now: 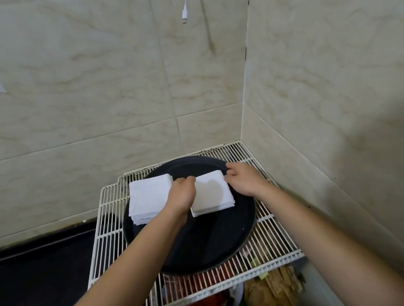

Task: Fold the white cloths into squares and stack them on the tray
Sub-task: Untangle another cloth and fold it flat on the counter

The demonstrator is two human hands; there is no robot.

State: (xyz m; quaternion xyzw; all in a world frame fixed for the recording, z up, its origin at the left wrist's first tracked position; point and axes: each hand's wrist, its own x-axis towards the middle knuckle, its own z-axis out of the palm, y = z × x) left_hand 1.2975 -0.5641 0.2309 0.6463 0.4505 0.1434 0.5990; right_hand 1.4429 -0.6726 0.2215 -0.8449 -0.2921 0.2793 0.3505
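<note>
- A round dark tray (203,244) is seen on a white wire rack (265,263), which is set into a corner of pale, marble-patterned tiled walls (94,88).
- Two piles of folded white cloths are carried on the far half of the tray, side by side, with the left hand between them.
- The left pile (146,198) is squared up and several layers deep; its near left corner is pushed out past the tray's rim, over the rack.
- The right pile (211,193) lies wholly on the tray, slightly turned, with its stacked edges shown along the near and right sides.
- The right pile is held from both sides by a person's bare hands.
- The left hand (181,198) is laid along the pile's left edge; its fingers (188,180) are curled over the far left corner, grasping the cloth.
- The right hand (245,179) is placed at the pile's far right corner, beside the tray's far rim; its fingers (231,172) are bent in against the cloth, grasping it there.
- A grey shadow is cast across the top of the right pile.
- Both forearms are stretched in from the bottom of the view, over the near part of the tray and the rack.
- A white cable (185,14) with a plug at its end is hung against the wall above.
- Red and brown clutter (200,298) is glimpsed through the rack's wires, too jumbled to be told apart.
- A dark surface (36,274) is seen left of the rack, lower down.
</note>
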